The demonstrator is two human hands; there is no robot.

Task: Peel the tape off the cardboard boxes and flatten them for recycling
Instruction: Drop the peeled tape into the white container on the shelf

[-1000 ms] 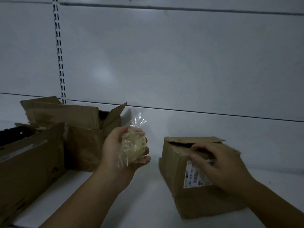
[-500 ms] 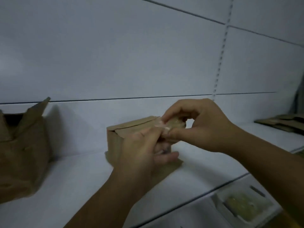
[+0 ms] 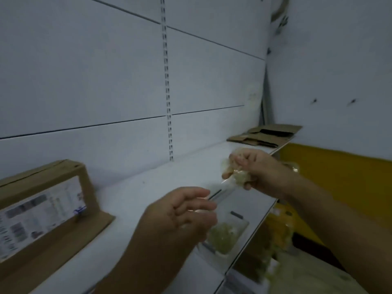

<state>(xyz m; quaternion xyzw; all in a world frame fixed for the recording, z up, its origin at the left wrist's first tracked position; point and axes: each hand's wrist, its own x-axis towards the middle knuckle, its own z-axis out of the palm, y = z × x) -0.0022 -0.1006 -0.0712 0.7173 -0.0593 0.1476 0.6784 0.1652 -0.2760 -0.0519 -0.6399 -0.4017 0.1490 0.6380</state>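
Observation:
My right hand (image 3: 261, 171) grips a crumpled wad of clear tape (image 3: 237, 177) above the white shelf (image 3: 148, 187), on the right. A thin strand of tape trails from the wad toward my left hand (image 3: 186, 211). That hand hovers lower, in the middle, its fingers loosely curled and blurred, with nothing plainly held. A brown cardboard box (image 3: 70, 232) with a white printed label (image 3: 38, 217) stands on the shelf at the far left, away from both hands.
Flattened cardboard pieces (image 3: 265, 134) lie at the shelf's far right end by the wall. A white tray (image 3: 239, 228) holding a greenish wad sits near the shelf's front edge. Past that edge are yellow packs (image 3: 277, 232) and a yellow panel (image 3: 339, 177).
The view has swung right, so the box now sits at far left. The wad passed from my left hand into my right, and the hands have drawn apart.

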